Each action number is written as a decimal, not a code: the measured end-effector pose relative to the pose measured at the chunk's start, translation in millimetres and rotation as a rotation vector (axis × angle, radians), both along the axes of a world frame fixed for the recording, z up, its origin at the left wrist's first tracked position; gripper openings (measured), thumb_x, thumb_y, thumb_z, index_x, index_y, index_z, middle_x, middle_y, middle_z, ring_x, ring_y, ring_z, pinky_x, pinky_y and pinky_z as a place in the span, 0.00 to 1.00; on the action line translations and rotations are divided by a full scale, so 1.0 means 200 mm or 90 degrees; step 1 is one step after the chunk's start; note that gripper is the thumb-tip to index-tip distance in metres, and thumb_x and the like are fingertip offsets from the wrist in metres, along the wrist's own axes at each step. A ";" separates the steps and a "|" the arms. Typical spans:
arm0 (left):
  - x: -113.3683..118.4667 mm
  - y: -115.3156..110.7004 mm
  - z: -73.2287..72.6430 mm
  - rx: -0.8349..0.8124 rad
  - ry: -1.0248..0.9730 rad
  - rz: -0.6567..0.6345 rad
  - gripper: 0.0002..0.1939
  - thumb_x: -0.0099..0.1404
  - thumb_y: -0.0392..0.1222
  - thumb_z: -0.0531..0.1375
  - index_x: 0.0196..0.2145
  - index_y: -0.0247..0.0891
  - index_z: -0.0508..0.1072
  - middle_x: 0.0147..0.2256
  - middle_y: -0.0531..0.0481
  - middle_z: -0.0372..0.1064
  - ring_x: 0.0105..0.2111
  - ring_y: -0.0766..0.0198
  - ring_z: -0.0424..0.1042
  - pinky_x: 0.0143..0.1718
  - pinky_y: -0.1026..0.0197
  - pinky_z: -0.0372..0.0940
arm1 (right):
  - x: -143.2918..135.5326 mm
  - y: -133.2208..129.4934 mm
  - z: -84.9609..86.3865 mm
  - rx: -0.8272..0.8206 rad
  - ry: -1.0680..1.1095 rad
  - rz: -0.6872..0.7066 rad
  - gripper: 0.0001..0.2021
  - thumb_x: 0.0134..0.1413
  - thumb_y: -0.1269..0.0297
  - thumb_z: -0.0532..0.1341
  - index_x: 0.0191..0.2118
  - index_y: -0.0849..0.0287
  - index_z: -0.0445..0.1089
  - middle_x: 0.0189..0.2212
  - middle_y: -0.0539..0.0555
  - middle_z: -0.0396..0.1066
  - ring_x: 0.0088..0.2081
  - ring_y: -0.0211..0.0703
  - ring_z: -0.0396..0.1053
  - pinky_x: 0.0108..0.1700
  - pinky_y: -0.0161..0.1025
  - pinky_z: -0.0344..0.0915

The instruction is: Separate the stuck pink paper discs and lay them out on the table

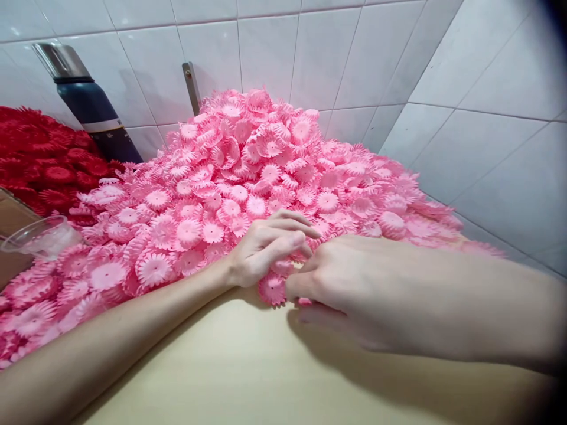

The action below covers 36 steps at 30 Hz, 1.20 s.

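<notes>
A large heap of pink scalloped paper-like flowers (270, 174) rises behind both hands. My left hand (266, 248) lies at the heap's front edge, its fingers bent toward the right over some pink pieces. One pink flower (272, 289) sits just below its fingers, on the pale tabletop (230, 360). My right hand (336, 283) comes in from the right, its fingers curled around the near side of the pink pieces. A bit of pink shows between its fingers, but what they grip is too hidden to name. The fingertips of both hands are close together.
A dark blue bottle with a steel cap (95, 109) leans at the back left, beside a red flower heap (39, 156). At the left edge are a clear plastic cup (44, 236) and cardboard (15, 218). White tiled walls (363, 53) stand behind and at right.
</notes>
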State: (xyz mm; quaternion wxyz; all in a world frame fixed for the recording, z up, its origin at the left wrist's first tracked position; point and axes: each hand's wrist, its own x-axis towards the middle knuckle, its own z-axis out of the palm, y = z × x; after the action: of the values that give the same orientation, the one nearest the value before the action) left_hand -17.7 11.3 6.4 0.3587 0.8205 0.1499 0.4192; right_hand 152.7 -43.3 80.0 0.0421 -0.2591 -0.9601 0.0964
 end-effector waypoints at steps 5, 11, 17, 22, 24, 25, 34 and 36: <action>0.02 0.00 -0.01 -0.132 -0.127 0.136 0.24 0.69 0.50 0.48 0.28 0.36 0.78 0.37 0.44 0.76 0.44 0.55 0.73 0.54 0.50 0.61 | -0.04 0.00 -0.08 0.045 -0.068 0.059 0.09 0.45 0.80 0.56 0.22 0.60 0.66 0.16 0.48 0.62 0.16 0.31 0.47 0.19 0.36 0.37; 0.03 0.01 -0.02 -0.201 -0.217 0.192 0.23 0.69 0.51 0.48 0.31 0.36 0.77 0.35 0.45 0.75 0.40 0.58 0.73 0.50 0.53 0.65 | -0.03 0.03 -0.03 -0.023 -0.010 0.011 0.11 0.53 0.73 0.55 0.21 0.60 0.64 0.15 0.47 0.59 0.15 0.29 0.46 0.16 0.33 0.39; 0.04 0.01 0.00 -0.187 -0.302 0.232 0.17 0.69 0.50 0.50 0.37 0.37 0.73 0.37 0.47 0.72 0.37 0.62 0.74 0.39 0.58 0.70 | 0.07 0.18 0.00 -0.291 0.256 -0.180 0.08 0.57 0.61 0.59 0.33 0.60 0.71 0.16 0.47 0.65 0.16 0.30 0.59 0.17 0.29 0.53; 0.04 0.01 -0.02 -0.156 -0.198 0.229 0.19 0.58 0.46 0.64 0.46 0.36 0.73 0.39 0.45 0.74 0.37 0.62 0.75 0.40 0.59 0.72 | 0.13 0.26 -0.10 -0.350 0.477 -0.342 0.14 0.54 0.53 0.62 0.32 0.60 0.73 0.15 0.47 0.61 0.17 0.31 0.57 0.17 0.30 0.52; 0.04 0.01 -0.04 -0.146 -0.147 0.225 0.26 0.52 0.43 0.69 0.49 0.35 0.72 0.41 0.43 0.75 0.40 0.59 0.75 0.44 0.57 0.72 | 0.13 0.26 -0.13 -0.382 0.518 -0.350 0.12 0.53 0.54 0.63 0.32 0.60 0.72 0.15 0.46 0.61 0.17 0.30 0.56 0.17 0.29 0.51; 0.04 0.01 -0.05 -0.137 -0.131 0.229 0.29 0.50 0.42 0.70 0.50 0.34 0.71 0.42 0.42 0.75 0.41 0.57 0.75 0.45 0.56 0.72 | 0.13 0.25 -0.14 -0.396 0.523 -0.349 0.12 0.53 0.55 0.63 0.31 0.60 0.72 0.15 0.46 0.62 0.17 0.29 0.56 0.17 0.29 0.51; 0.02 0.00 -0.03 -0.052 -0.029 0.240 0.17 0.57 0.39 0.65 0.46 0.40 0.76 0.39 0.48 0.78 0.35 0.60 0.77 0.40 0.59 0.74 | 0.12 0.25 -0.15 -0.424 0.533 -0.320 0.17 0.54 0.53 0.62 0.23 0.61 0.68 0.15 0.47 0.63 0.17 0.29 0.57 0.19 0.30 0.53; 0.02 0.00 -0.03 -0.041 -0.029 0.242 0.16 0.57 0.38 0.65 0.45 0.40 0.77 0.39 0.49 0.78 0.35 0.60 0.77 0.39 0.59 0.74 | 0.13 0.25 -0.15 -0.420 0.532 -0.329 0.18 0.54 0.52 0.62 0.22 0.61 0.67 0.15 0.48 0.63 0.17 0.29 0.56 0.19 0.31 0.52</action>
State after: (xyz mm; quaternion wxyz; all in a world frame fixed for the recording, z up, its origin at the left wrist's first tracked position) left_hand -13.8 10.4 -0.4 0.3024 0.7558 0.3074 0.4928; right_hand 178.6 7.7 49.4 0.3558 -0.4241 -0.6871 0.4705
